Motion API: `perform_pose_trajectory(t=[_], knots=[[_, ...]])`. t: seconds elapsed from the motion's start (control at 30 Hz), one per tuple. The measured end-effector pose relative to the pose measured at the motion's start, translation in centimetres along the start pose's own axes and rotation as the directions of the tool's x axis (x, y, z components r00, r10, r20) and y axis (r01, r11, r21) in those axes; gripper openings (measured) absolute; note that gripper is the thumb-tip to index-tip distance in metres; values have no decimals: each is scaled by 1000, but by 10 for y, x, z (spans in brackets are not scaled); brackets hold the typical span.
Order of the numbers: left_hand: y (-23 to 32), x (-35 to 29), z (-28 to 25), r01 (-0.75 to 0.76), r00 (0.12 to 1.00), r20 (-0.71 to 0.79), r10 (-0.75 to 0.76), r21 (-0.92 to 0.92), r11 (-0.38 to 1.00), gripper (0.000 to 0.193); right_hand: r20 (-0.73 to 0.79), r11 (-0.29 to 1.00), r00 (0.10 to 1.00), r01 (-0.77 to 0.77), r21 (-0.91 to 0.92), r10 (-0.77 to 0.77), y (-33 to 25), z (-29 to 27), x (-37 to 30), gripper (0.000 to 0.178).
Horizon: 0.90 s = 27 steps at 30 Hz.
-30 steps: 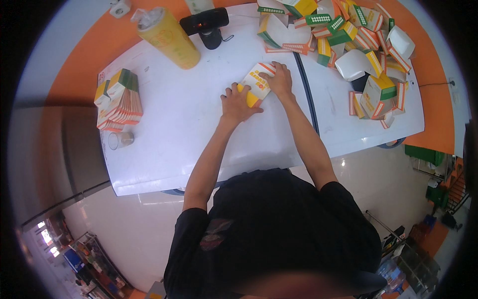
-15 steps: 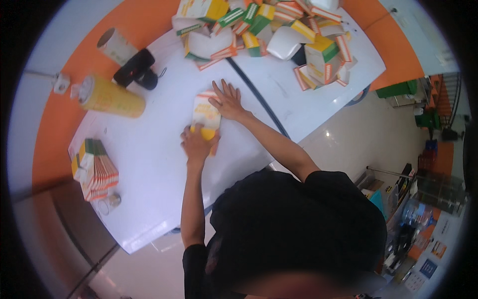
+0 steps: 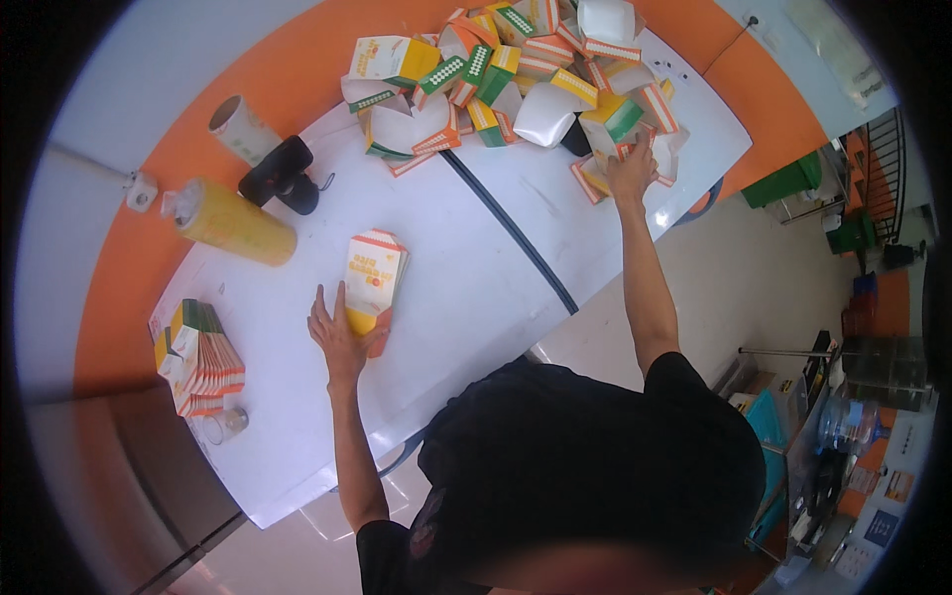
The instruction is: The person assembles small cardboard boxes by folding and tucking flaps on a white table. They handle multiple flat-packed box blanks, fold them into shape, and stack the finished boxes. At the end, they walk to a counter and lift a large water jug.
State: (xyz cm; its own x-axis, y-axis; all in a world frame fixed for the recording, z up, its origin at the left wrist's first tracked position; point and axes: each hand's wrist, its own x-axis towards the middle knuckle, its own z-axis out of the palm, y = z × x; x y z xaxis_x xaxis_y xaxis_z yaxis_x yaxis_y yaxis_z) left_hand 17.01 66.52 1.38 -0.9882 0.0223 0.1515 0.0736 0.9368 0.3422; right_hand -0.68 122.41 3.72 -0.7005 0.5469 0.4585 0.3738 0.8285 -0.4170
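A small flat stack of folded paper food cartons (image 3: 375, 273), white, orange and yellow, lies on the white table. My left hand (image 3: 342, 340) rests at its near end, fingers spread, thumb against the yellow and orange part. Over at the far right, my right hand (image 3: 631, 171) reaches into a loose pile of opened cartons (image 3: 412, 127). Its fingers are bent onto a carton (image 3: 607, 117) with yellow, green and orange sides, though the grip is partly hidden.
Nested cartons (image 3: 203, 352) stand at the table's left edge beside a clear glass (image 3: 226, 426). Farther back are a yellow wrapped roll (image 3: 243, 223), a pale tube (image 3: 243, 129) and a black device (image 3: 281, 174). A dark strip (image 3: 511, 233) crosses the white table (image 3: 288, 416).
My right hand has left the flat carton stack and moved right to the pile. My left hand has slid off the stack's top to its near left side.
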Motion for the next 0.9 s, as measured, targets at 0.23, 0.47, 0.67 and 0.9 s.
perform_pose_trajectory(t=[0.23,0.47,0.67,0.9], knots=[[41,-13,-27,-9,985,-169,-33,-246,969,77,71,871,950,248,425,-305,-30,-37,-14,42],[93,-15,-28,376,902,408,-142,-903,-211,59,338,557,578,254,790,-743,-116,-172,-94,36],[179,-43,-57,528,813,538,222,-521,-670,68,128,130,25,251,959,-992,-131,-195,-168,45],[166,-43,-65,467,832,526,-176,-835,-290,50,-349,833,854,-160,530,386,102,-106,-22,85]])
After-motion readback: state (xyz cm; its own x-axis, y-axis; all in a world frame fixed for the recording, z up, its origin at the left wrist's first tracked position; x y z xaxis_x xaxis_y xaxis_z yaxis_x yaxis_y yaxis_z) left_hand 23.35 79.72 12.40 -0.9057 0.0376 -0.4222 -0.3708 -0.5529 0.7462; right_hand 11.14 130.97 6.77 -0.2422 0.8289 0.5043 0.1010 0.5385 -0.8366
